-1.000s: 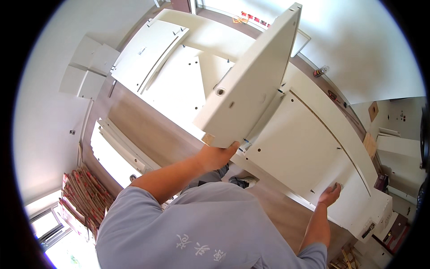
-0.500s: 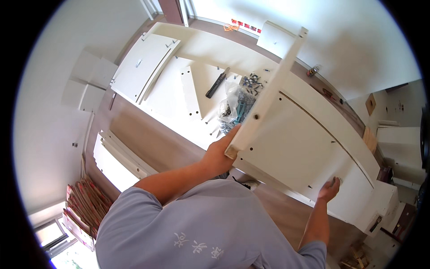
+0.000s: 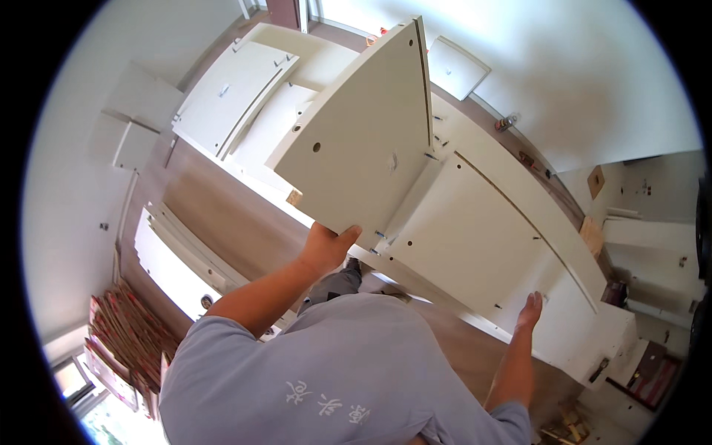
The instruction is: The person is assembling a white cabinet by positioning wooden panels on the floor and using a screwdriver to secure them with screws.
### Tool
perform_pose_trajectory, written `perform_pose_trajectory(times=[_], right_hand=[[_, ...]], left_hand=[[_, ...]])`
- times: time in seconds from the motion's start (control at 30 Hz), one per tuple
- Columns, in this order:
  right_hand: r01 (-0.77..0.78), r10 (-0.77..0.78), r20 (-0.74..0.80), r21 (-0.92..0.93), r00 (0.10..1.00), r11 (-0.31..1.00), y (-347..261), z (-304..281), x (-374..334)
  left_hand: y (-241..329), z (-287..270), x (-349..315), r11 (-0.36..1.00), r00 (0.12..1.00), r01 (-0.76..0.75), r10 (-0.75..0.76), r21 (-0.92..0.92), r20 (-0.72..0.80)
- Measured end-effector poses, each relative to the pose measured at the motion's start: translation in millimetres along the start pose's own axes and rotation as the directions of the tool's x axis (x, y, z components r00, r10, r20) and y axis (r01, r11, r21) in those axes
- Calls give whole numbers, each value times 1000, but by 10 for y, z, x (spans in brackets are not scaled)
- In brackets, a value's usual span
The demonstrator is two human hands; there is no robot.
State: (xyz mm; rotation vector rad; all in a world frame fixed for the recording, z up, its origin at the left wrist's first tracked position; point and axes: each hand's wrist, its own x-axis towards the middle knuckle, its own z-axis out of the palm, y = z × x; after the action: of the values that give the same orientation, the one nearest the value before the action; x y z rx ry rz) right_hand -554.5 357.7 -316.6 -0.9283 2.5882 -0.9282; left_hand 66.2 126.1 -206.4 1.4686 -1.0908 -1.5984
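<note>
- The cream-white, flat rectangular panel with drilled round holes [image 3: 363, 133] shows its broad face; half a second ago it stood nearly edge-on.
- The left hand [image 3: 331, 247] has its grip closed on that panel's near lower edge, thumb on the face.
- The panel stands tilted beside the white, grooved flat board [image 3: 471, 215]; its turning suggests it is not yet fastened.
- The right hand [image 3: 529, 310], earlier curled, has straightened fingers over the board's right end; contact is unclear.
</note>
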Motion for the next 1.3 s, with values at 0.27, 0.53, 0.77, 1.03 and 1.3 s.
perform_pose_trajectory(times=[0.27,0.53,0.77,1.03,1.3], right_hand=[[298,-289,229,-5,930,955,-614,487,-966],[464,-481,-21,-229,877,856,-655,603,-958],[440,-473,-59,-283,879,852,-480,424,-871],[413,-446,-62,-280,893,867,-328,311,-842],[420,-468,-94,-313,879,852,-338,308,-824]], left_hand=[[7,-1,-50,995,1000,-12,11,-95,-11],[170,194,-118,1000,1000,23,-23,-19,13],[110,351,-205,992,997,-72,67,100,48],[-24,688,-439,961,988,-150,134,233,83],[7,958,-618,867,963,-270,235,419,134]])
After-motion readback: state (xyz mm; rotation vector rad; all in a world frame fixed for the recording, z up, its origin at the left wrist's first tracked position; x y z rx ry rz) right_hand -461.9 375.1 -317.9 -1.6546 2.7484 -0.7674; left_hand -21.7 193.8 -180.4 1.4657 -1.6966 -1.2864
